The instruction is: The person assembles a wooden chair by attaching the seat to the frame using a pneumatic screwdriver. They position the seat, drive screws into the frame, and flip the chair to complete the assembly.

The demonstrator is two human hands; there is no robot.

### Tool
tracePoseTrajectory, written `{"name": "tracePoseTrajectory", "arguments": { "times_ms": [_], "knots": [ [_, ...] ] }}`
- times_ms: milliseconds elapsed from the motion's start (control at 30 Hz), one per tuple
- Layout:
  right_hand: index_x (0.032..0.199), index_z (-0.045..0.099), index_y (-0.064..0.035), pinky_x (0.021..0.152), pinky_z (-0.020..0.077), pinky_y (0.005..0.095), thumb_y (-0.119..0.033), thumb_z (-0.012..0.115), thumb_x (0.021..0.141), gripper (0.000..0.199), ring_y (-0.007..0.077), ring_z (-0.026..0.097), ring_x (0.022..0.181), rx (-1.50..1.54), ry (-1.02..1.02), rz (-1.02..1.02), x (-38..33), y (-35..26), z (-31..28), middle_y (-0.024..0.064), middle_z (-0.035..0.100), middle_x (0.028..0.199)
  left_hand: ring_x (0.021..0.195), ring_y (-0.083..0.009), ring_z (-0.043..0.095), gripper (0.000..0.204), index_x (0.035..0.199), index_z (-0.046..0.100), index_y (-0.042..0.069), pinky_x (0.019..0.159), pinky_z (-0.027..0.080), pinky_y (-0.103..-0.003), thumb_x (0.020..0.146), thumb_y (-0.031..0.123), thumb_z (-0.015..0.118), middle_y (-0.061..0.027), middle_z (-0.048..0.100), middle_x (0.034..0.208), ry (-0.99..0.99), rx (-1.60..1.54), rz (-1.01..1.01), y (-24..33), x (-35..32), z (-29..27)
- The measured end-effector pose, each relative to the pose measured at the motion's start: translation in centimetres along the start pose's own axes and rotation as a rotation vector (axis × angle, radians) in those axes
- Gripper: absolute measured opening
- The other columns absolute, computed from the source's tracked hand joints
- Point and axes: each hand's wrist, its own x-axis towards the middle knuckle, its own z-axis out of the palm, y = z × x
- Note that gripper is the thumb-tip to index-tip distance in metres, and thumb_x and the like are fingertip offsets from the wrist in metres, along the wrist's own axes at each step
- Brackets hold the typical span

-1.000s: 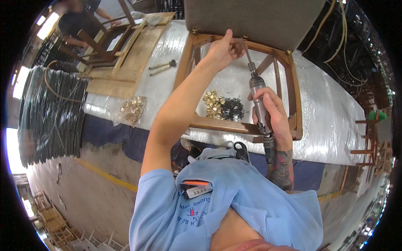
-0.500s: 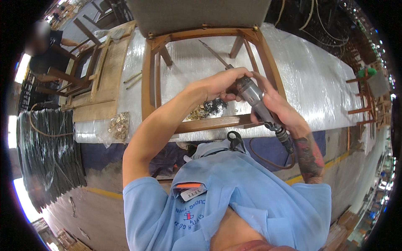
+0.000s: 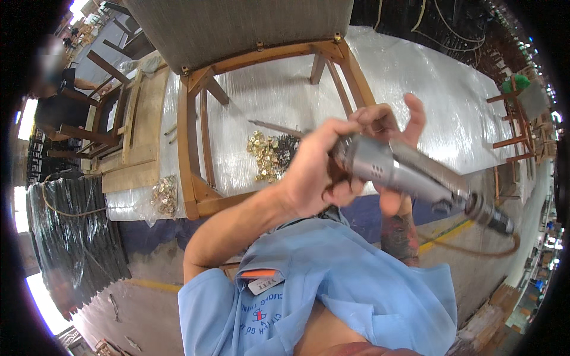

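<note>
My left hand [image 3: 317,169] is closed around the front of a grey air screwdriver [image 3: 386,169], held over the front rail of a wooden chair frame [image 3: 189,136]. Its long bit points left, above the frame's opening, and its hose end points right toward my body. Behind the tool, my right hand [image 3: 386,121] has its fingers raised and apart; the tool hides its palm, so contact with it is unclear. Inside the frame lie a heap of brass-coloured fittings [image 3: 261,157] and a pile of dark screws [image 3: 288,148]. A grey upholstered panel [image 3: 237,29] stands at the frame's far side.
Plastic wrap [image 3: 415,77] covers the table. A clear bag of metal fittings [image 3: 163,199] lies left of the frame, beside a wooden board [image 3: 139,148]. Stacked dark wrapped sheets [image 3: 71,231] stand at left. A co-worker [image 3: 56,107] is at far left, and a brown hose [image 3: 475,252] hangs at right.
The screwdriver has swung flatter and come nearer to me and rightward. My right hand's fingers have lifted and spread from its body. The view has shifted, showing more of the fittings.
</note>
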Motion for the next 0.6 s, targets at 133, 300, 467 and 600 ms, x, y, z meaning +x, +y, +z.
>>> {"name": "tracePoseTrajectory", "arguments": {
  "times_ms": [133,300,467,600],
  "knots": [
    [0.119,0.051,-0.0006,0.09,0.0443,0.0476,-0.038,0.086,0.071,0.07,0.0325,0.064,0.093,0.189,-0.225,-0.335,1.9,0.7,1.1,0.0196,0.064,0.091,0.045,-0.011,0.047,0.059,0.101,0.059,0.011,0.035,0.026,-0.024,0.095,0.06,0.027,-0.0061,0.058,0.065,0.009,0.055,0.128,-1.5,0.1,0.8],
    [0.124,0.045,-0.0136,0.095,0.04,0.0539,-0.025,0.065,0.087,0.044,0.0311,0.064,0.088,-0.028,-0.288,-0.287,3.7,-1.4,-0.7,0.0133,0.064,0.092,0.052,-0.0104,0.034,0.067,0.094,0.059,0.007,0.045,0.023,-0.025,0.094,0.067,0.029,-0.0014,0.044,0.063,-0.149,0.065,0.113,-1.7,0.1,-2.4],
    [0.125,0.035,-0.0139,0.086,0.0506,0.0568,-0.014,0.061,0.082,0.05,0.0351,0.065,0.083,-0.299,-0.003,-0.507,9.0,-2.1,-5.4,0.019,0.063,0.087,0.066,-0.012,0.049,0.028,0.112,0.06,0.002,0.057,0.045,-0.027,0.092,0.02,0.051,-0.0028,0.052,0.078,0.217,0.058,0.493,0.4,-5.4,-9.4],
    [0.118,0.035,-0.0088,0.079,0.0552,0.0535,-0.005,0.059,0.08,0.045,0.0336,0.065,0.073,-0.51,0.026,-0.548,13.3,0.9,-8.2,0.0209,0.063,0.079,0.1,-0.0196,0.053,0.046,0.136,0.042,-0.012,0.092,0.045,-0.03,0.092,0.002,0.047,-0.0167,0.055,0.116,0.467,-0.08,1.016,2.2,-8.2,-14.2]
  ]
}}
